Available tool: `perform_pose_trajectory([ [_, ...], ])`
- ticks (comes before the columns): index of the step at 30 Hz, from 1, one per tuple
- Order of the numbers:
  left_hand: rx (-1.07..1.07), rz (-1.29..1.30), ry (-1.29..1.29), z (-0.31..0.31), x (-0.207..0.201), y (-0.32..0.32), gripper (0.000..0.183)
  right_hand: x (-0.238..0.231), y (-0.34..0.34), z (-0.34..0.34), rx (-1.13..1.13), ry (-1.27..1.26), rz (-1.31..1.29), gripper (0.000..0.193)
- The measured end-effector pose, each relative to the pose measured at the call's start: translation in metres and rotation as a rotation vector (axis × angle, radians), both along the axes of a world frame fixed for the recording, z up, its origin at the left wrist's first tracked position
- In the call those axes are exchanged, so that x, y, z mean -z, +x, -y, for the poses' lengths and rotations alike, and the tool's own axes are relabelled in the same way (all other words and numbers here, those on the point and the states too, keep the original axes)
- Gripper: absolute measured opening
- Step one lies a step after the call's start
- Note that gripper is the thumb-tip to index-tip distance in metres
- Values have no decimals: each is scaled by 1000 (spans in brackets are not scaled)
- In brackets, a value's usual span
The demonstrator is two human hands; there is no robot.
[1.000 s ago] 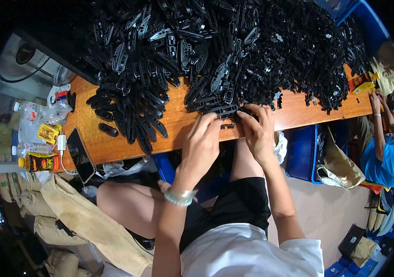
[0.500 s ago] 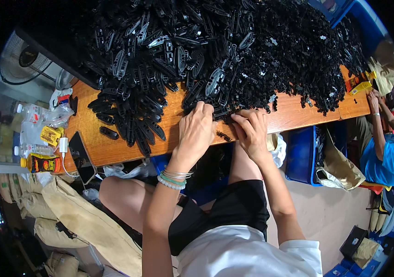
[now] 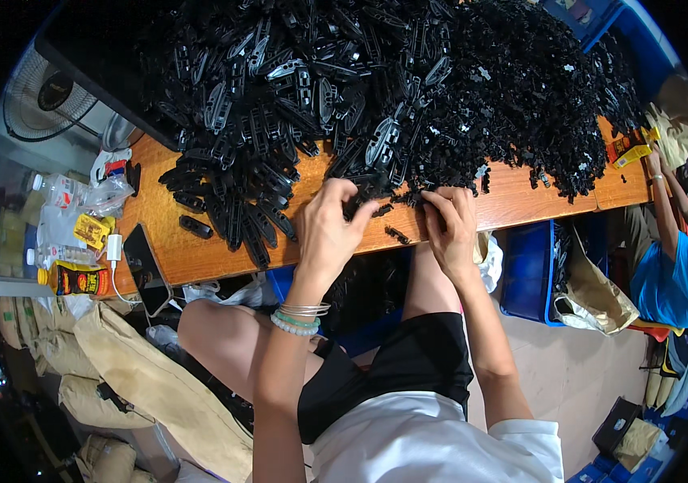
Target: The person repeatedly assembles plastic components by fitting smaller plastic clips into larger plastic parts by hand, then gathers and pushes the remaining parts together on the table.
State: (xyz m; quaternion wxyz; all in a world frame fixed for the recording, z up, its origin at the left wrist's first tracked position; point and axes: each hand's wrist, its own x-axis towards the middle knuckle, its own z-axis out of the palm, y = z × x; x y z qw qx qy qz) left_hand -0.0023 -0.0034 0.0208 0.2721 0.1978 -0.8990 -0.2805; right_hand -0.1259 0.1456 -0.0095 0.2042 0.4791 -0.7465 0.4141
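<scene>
Elongated black plastic parts (image 3: pixel 235 121) are heaped on the wooden table (image 3: pixel 311 229), beside a mound of small black plastic pieces (image 3: pixel 513 105). At the heap's near edge my left hand (image 3: pixel 329 229) has its fingers curled round a black plastic part, mostly hidden by the hand; the thumb stands out to the right. My right hand (image 3: pixel 452 233) is a little to the right, thumb and fingers pinched at the edge of the small pieces. What lies in that pinch is too small to make out. A loose black piece (image 3: pixel 397 235) lies on the table between both hands.
A phone (image 3: pixel 146 270) with a white cable lies at the table's left end, near plastic bottles (image 3: pixel 62 191) and a fan (image 3: pixel 50 95). Below the table stands a blue bin (image 3: pixel 525 274). To the right, a person in a blue shirt (image 3: pixel 670 278) sits at the same table.
My left hand has drawn slightly left, and its thumb has opened away from the fingers. My right hand stays close to its place, still pinched. The view has shifted slightly.
</scene>
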Motion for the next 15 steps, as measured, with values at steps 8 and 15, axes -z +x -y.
perform_pose_trajectory([
  [8, 68, -372, 1033, -1, -4, 28, 23, 6, 2, -6, 13, -150, 110, 26],
  [15, 268, -176, 1045, -25, -22, 51, 24, -46, 45, -3, -380, -248, 484, 18],
])
